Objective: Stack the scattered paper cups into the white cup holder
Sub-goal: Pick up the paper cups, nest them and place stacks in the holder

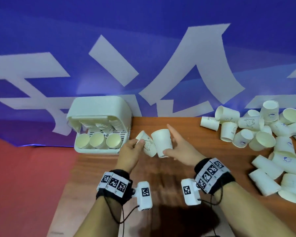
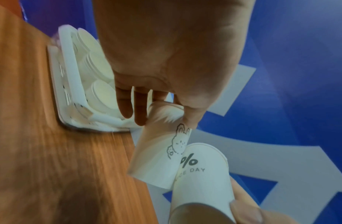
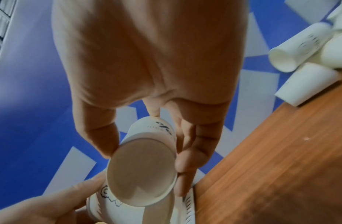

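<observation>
The white cup holder (image 1: 99, 106) stands open at the table's back left, with several cup stacks (image 1: 97, 140) inside. My left hand (image 1: 138, 142) grips a paper cup with a bunny drawing (image 1: 148, 147) just right of the holder. Beside it my right hand (image 1: 168, 147) pinches a second paper cup (image 1: 161, 142), index finger stretched out. The two cups touch side by side above the table. The left wrist view shows the bunny cup (image 2: 158, 153) against the "DAY" cup (image 2: 202, 174). In the right wrist view, thumb and fingers clasp that cup's base (image 3: 141, 171).
Several loose paper cups (image 1: 263, 132) lie heaped along the right side of the wooden table (image 1: 186, 127), some tipped over. A blue banner with white characters (image 1: 143, 48) hangs behind. The table's left edge runs below the holder, above a red floor (image 1: 24, 177).
</observation>
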The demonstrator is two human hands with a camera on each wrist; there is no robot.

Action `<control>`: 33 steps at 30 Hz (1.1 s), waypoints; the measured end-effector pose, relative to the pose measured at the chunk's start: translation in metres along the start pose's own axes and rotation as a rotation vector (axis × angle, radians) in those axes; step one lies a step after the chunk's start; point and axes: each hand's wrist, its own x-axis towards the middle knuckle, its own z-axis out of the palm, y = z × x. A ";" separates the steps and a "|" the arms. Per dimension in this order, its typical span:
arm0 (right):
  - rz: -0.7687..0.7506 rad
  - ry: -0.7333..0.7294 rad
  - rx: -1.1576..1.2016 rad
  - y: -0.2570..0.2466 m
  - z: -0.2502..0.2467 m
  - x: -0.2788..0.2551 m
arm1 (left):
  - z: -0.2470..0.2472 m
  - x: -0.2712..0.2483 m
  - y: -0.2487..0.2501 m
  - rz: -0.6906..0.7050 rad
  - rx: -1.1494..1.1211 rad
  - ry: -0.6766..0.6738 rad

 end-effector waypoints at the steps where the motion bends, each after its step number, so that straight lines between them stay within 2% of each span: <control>1: -0.016 -0.017 0.004 -0.009 0.012 0.005 | -0.013 0.001 -0.007 -0.007 -0.005 0.013; 7: -0.070 0.032 -0.001 -0.047 0.077 0.038 | -0.087 0.002 -0.029 -0.014 -0.030 0.028; 12: -0.084 0.150 -0.082 -0.066 0.124 0.069 | -0.153 0.012 -0.061 -0.054 0.036 0.174; 15: -0.112 0.225 -0.209 -0.078 0.145 0.086 | -0.191 0.021 -0.081 -0.078 0.046 0.265; 19: -0.104 0.283 -0.338 -0.087 0.166 0.109 | -0.233 0.035 -0.097 -0.076 0.064 0.328; 24: -0.061 0.284 -0.411 -0.086 0.184 0.130 | -0.258 0.056 -0.111 -0.096 0.019 0.355; 33: -0.038 0.305 -0.504 -0.068 0.198 0.147 | -0.256 0.087 -0.131 -0.049 0.105 0.263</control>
